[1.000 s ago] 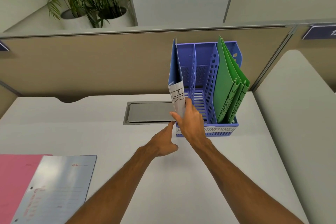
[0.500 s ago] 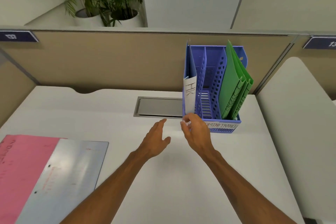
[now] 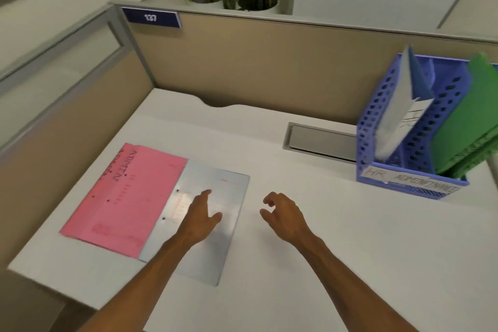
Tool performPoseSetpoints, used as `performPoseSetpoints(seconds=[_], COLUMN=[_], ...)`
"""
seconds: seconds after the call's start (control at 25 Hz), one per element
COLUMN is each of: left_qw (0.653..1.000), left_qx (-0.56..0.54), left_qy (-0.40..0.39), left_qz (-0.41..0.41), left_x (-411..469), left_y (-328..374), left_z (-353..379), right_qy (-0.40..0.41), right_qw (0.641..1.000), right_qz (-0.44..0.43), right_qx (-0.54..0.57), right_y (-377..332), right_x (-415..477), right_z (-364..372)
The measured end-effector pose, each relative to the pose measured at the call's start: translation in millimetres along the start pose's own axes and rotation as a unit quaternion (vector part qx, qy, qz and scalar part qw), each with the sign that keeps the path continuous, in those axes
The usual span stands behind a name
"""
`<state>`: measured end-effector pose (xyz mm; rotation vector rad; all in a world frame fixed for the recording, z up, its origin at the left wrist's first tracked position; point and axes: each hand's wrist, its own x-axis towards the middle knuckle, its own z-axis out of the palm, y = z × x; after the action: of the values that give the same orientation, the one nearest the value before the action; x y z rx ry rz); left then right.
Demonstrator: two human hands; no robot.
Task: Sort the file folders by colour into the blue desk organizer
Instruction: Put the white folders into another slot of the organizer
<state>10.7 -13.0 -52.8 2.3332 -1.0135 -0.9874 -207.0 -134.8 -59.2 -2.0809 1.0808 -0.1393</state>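
While both hands hover over the white desk [image 3: 350, 250], nothing is held.
Over the pale blue folder [image 3: 213, 224] lying flat on the desk hangs the left hand [image 3: 200, 219], fingers spread and loose — whether they touch it I cannot tell. Beside that folder, partly under it, lie the pink folders [image 3: 121, 197]. Just to the right, the right hand [image 3: 283, 217] is empty, fingers half curled. Far right stands the blue desk organizer [image 3: 377, 132] — a blue folder [image 3: 401, 105] in its left slot, green folders [image 3: 466, 121] in its right.
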Motion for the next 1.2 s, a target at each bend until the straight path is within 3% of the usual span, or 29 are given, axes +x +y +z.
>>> performPoseSetpoints(seconds=[0.16, 0.28, 0.44, 0.64, 0.72, 0.8, 0.92, 1.04, 1.2], left_qw=[0.995, 0.984, 0.984, 0.983, 0.990, 0.995, 0.985, 0.981, 0.985], left_qx=[0.056, 0.142, 0.130, 0.119, 0.074, -0.038, -0.162, -0.182, -0.139], left_qy=[0.002, -0.038, -0.050, -0.026, -0.019, -0.007, -0.032, -0.065, -0.043], left_qz=[-0.085, -0.100, -0.114, -0.135, -0.117, -0.091, -0.058, 0.008, 0.097], left_x=[5.6, 9.9, 18.0, 26.3, 29.8, 29.2, 18.3, 6.9, -6.9], left_y=[-79.3, -116.8, -135.9, -139.1, -135.2, -126.6, -99.6, -58.5, 6.9], left_z=[-43.8, -58.3, -60.8, -73.6, -83.4, -93.8, -108.1, -113.6, -97.3], right_qy=[-0.090, -0.140, -0.114, -0.053, -0.040, -0.050, -0.066, 0.005, 0.113], right_qw=[0.993, 0.980, 0.974, 0.961, 0.951, 0.944, 0.958, 0.973, 0.956], right_qz=[0.077, 0.137, 0.193, 0.247, 0.267, 0.286, 0.268, 0.217, 0.184], right_qx=[0.020, 0.028, 0.032, 0.116, 0.150, 0.158, 0.083, 0.076, 0.198], right_y=[-40.7, -55.8, -68.6, -77.2, -77.5, -80.2, -93.7, -122.8, -163.5], right_x=[14.1, 16.7, 19.6, 24.3, 25.5, 26.2, 27.1, 31.8, 36.7], right_z=[73.1, 113.6, 136.9, 140.7, 138.8, 132.7, 117.0, 88.4, 26.2])
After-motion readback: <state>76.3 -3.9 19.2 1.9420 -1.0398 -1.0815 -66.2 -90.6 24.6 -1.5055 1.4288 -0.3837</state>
